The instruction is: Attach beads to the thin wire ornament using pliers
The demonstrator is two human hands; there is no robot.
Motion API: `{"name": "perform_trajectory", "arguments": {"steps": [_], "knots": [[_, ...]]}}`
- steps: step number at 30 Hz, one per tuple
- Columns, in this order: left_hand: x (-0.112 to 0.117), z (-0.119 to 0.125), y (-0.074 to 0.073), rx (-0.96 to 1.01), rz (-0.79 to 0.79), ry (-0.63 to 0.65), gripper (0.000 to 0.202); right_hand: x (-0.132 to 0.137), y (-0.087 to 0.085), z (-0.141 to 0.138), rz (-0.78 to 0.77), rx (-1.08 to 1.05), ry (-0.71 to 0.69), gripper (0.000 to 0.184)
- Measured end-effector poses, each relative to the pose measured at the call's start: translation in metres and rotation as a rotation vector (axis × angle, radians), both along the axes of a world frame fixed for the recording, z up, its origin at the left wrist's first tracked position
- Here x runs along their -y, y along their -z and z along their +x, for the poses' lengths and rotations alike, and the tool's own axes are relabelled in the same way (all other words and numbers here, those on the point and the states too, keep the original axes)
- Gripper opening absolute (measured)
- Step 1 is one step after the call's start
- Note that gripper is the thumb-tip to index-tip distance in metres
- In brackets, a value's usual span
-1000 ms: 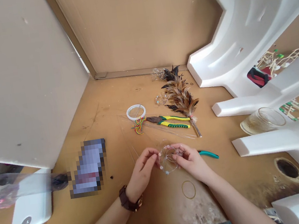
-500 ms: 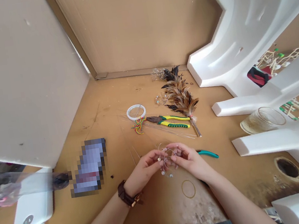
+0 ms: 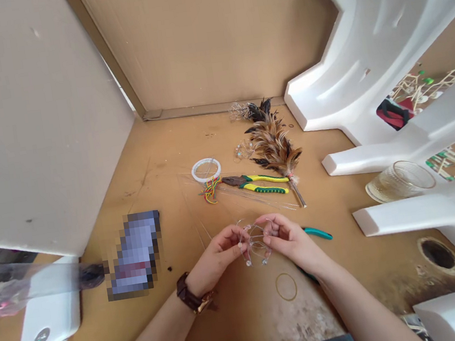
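Note:
Both my hands hold a small hoop of thin wire strung with pale beads (image 3: 255, 243) just above the brown table (image 3: 159, 169). My left hand (image 3: 218, 254), with a brown watch on its wrist, pinches the hoop's left side. My right hand (image 3: 291, 240) pinches its right side, fingers curled. Teal-handled pliers (image 3: 317, 231) lie on the table right behind my right hand. A thin wire ring (image 3: 286, 287) lies flat on the table near my right wrist.
Farther back lie yellow-green pliers (image 3: 261, 185), a coloured thread bundle (image 3: 210, 190), a white spool (image 3: 206, 169) and a brown feather bunch (image 3: 273, 146). A glass cup (image 3: 400, 181) lies at the right among white foam blocks (image 3: 380, 22). A blurred phone (image 3: 135, 252) and a white device (image 3: 46, 317) sit left.
My hands have turned the beaded wire hoop between the fingers and drawn slightly nearer each other. Nothing else on the table has moved.

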State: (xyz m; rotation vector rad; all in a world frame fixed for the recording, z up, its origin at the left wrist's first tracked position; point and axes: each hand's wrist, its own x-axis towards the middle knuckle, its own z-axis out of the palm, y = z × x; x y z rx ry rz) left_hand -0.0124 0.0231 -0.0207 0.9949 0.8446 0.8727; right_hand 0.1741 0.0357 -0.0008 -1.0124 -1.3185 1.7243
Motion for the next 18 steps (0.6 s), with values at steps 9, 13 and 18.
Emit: {"name": "perform_trajectory", "arguments": {"steps": [9,13,18], "knots": [[0.004,0.003,0.004,-0.218,0.231,-0.031,0.014,-0.002,-0.002,0.004,-0.067,0.014,0.030,0.034],[0.004,0.004,0.007,-0.190,0.231,-0.027,0.014,-0.004,0.004,0.006,-0.079,-0.016,-0.019,0.036],[0.001,0.006,0.007,-0.156,0.204,-0.059,0.016,-0.008,0.014,0.005,-0.076,-0.084,0.003,0.036]]}}
